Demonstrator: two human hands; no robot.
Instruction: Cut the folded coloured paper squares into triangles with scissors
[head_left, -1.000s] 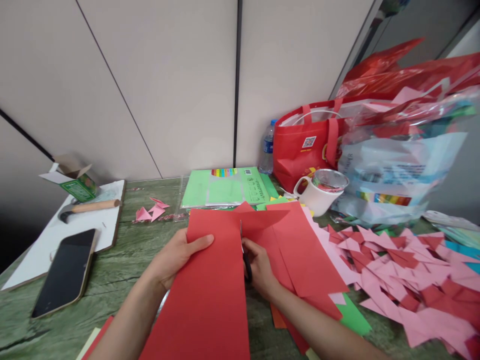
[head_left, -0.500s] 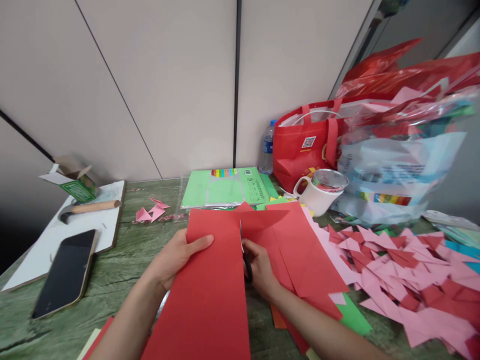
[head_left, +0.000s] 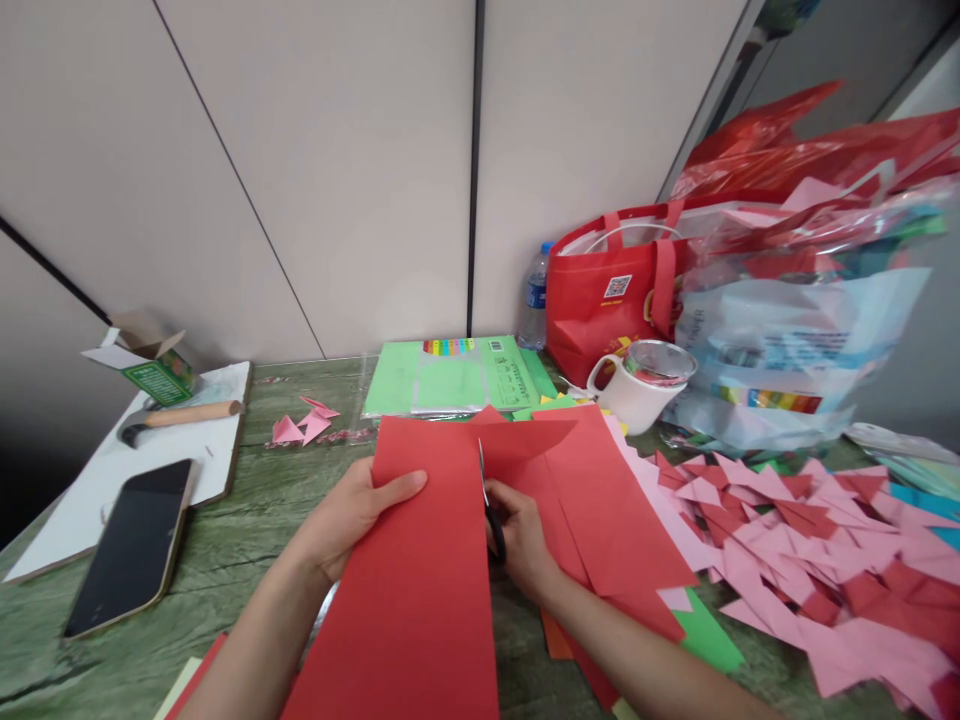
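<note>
My left hand [head_left: 367,505] grips the left edge of a long red paper sheet [head_left: 420,580], thumb on top and fingers underneath. My right hand [head_left: 519,530] is closed on scissors [head_left: 493,525] with black handles. Their blades meet the sheet's right side near its top, where a cut strip bends away to the right. The sheet is held up above the table, and its lower end runs out of view. More red paper [head_left: 607,500] lies to the right, partly behind my right forearm. Pink and red folded paper pieces [head_left: 810,540] are heaped farther right.
A phone [head_left: 131,550], a sickle-like tool [head_left: 184,413] and a small green box [head_left: 161,372] are at the left. Behind the sheet lies a green paper pack [head_left: 442,375]. A white mug [head_left: 637,392], red bag [head_left: 615,300] and bottle [head_left: 535,295] stand at the back right.
Almost nothing differs. Both hands, the red sheet and the scissors keep nearly the same place; the view has shifted very slightly.
</note>
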